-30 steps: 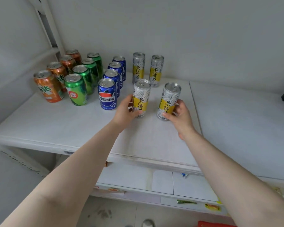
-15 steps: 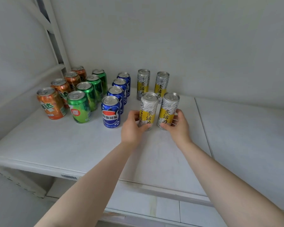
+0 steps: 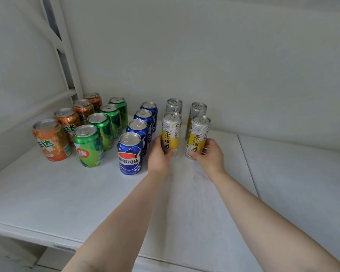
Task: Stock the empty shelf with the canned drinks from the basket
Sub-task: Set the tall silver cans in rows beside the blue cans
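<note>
Silver-and-yellow slim cans, four in all, standing upright in two columns at the right end of the stock on the white shelf (image 3: 71,195). Front-left slim can (image 3: 171,132) gripped low on its body by the left hand (image 3: 159,154), thumb on the near face, fingers curled round the side toward 9 o'clock. Front-right slim can (image 3: 198,136) gripped the same way by the right hand (image 3: 211,155), thumb across the lower label, fingers wrapped behind toward 3 o'clock. Both bases hidden by the hands, so contact with the shelf cannot be told. Back-left slim can (image 3: 174,105) and back-right slim can (image 3: 198,109) directly at 12 o'clock of the held pair, just beside them.

Toward 9 o'clock of the left hand, three more columns, four deep each, running back toward the wall: blue cola cans, front one (image 3: 130,154) just beside the left hand; green cans, front one (image 3: 88,145); orange cans, front one (image 3: 51,139), nearest the white upright post (image 3: 67,61) at 10 o'clock. All upright, tabs up. Shelf seam (image 3: 247,167) at 3 o'clock of the right hand.
</note>
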